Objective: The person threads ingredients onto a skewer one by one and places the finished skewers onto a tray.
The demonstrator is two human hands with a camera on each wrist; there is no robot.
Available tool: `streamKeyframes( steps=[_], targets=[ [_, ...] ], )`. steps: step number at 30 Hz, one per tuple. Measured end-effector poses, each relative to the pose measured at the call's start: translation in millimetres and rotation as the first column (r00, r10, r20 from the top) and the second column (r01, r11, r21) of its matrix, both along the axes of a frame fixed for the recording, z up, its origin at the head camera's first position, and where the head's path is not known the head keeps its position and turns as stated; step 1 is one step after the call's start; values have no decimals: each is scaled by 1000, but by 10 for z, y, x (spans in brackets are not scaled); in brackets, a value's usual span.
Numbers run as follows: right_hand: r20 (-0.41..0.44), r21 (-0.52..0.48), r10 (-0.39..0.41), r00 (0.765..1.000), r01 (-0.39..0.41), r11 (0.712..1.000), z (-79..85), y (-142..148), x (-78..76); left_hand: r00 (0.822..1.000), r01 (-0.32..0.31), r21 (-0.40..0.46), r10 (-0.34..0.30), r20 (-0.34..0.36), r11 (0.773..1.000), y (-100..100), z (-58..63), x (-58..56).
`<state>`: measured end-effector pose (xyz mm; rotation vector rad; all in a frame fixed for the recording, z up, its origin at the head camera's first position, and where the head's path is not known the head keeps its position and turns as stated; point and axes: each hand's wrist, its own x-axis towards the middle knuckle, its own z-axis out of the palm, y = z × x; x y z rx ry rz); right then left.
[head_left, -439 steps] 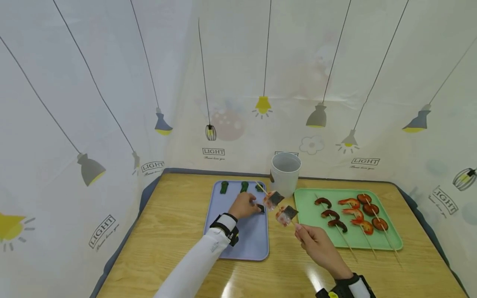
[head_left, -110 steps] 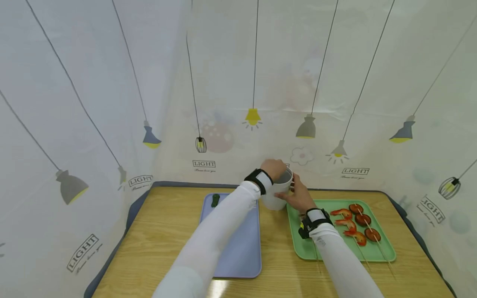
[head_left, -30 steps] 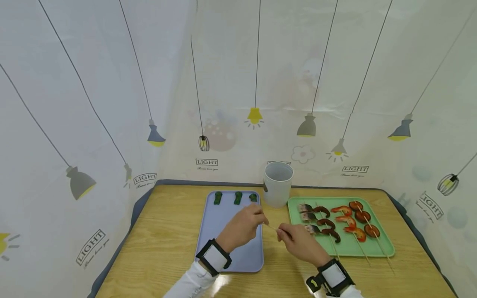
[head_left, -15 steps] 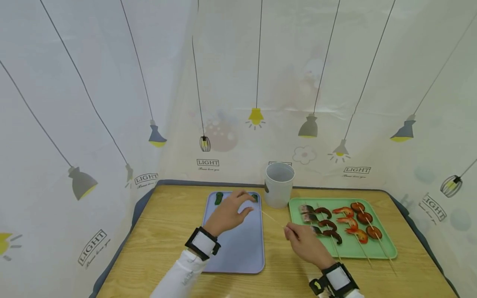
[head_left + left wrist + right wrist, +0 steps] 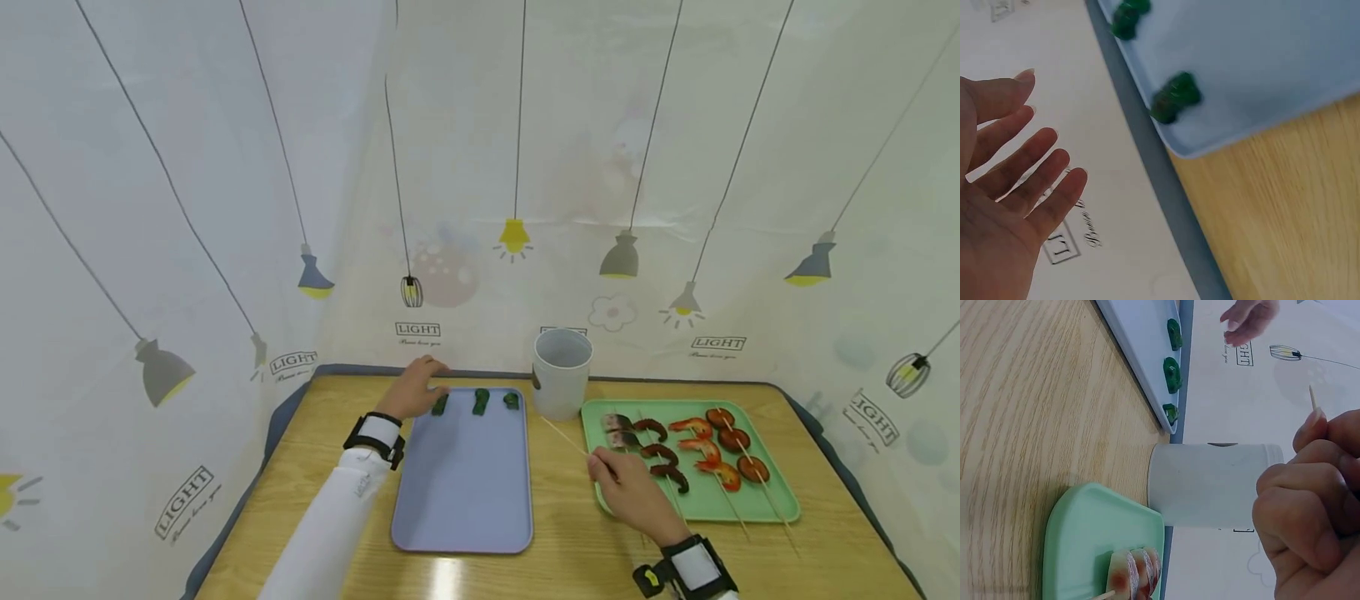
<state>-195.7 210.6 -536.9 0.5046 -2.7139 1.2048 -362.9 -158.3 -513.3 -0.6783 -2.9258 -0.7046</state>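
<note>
My right hand (image 5: pixel 633 492) grips a thin bare wooden skewer (image 5: pixel 562 436), its tip pointing to the upper left; the right wrist view shows the tip above the fingers. At the back left corner of the lavender tray (image 5: pixel 465 492), my left hand (image 5: pixel 408 392) hovers with fingers spread and holds nothing. Beside its thumb lies one dark green lumpy food piece (image 5: pixel 440 406), apart from the hand in the left wrist view. A second green piece (image 5: pixel 481 402) and a third green piece (image 5: pixel 511 400) line the same back edge. Their exact kind is unclear.
A tall white container (image 5: pixel 561 387) stands between the trays. The green tray (image 5: pixel 780 504) on the right bears skewers of fish pieces (image 5: pixel 618 422), curled tentacles (image 5: pixel 650 428), shrimp (image 5: pixel 697 427) and mushroom slices (image 5: pixel 720 417). Several skewer ends overhang its front edge. Patterned cloth encloses the table.
The fish skewer, earlier in my right hand, now lies on the green tray. My left hand reached into the container, later let go of the bare skewer and moved left; the right hand shifted slightly right.
</note>
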Motion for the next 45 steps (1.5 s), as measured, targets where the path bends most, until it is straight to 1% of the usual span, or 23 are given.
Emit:
streamKeyframes(
  steps=[1,3,6,10,14,15,17,20,25,30,33,37,39,41,45],
  targets=[
    [7,0,0,1000,0,1000,0,3,1,1000,-7,-15,7,8,1000,-27,-33,-42],
    [16,-6,2,1000,-2,1000,-2,6,6,999,-22,-43,24,46,999,-74,-84,-111],
    [11,-11,3,1000,-3,1000,-11,12,10,994,-41,-73,48,94,996,-121,-173,-211],
    [-8,-17,-5,1000,5,1000,-25,20,6,987,-74,-111,88,131,991,-108,-264,-293],
    [-7,-25,-5,1000,5,1000,-34,17,2,984,-109,-154,129,126,982,-49,-375,-332],
    [-2,-26,-6,1000,6,1000,-35,15,1,985,-113,-174,133,112,978,-38,-412,-339],
    [17,-31,-7,1000,7,999,-34,9,5,984,-129,-203,151,94,971,-12,-474,-337],
    [44,-28,-16,999,18,999,-29,4,12,981,-152,-229,175,83,962,26,-529,-332],
    [67,-19,-30,997,32,999,-27,9,23,972,-182,-249,212,99,951,86,-532,-325],
    [60,-18,-29,998,30,999,-43,21,24,970,-177,-250,212,119,952,99,-511,-325],
    [63,-17,-23,998,24,1000,-56,24,18,968,-169,-241,207,139,956,84,-506,-323],
    [74,-14,-19,997,20,1000,-73,27,12,968,-161,-216,197,157,963,57,-506,-311],
    [74,-13,-20,997,21,1000,-80,28,11,966,-170,-193,202,162,966,39,-510,-312],
    [73,-14,-21,997,22,1000,-85,28,12,963,-182,-168,211,170,969,18,-519,-313],
    [76,-14,-24,997,25,1000,-93,29,15,950,-212,-119,233,210,970,-36,-551,-304]
  ],
)
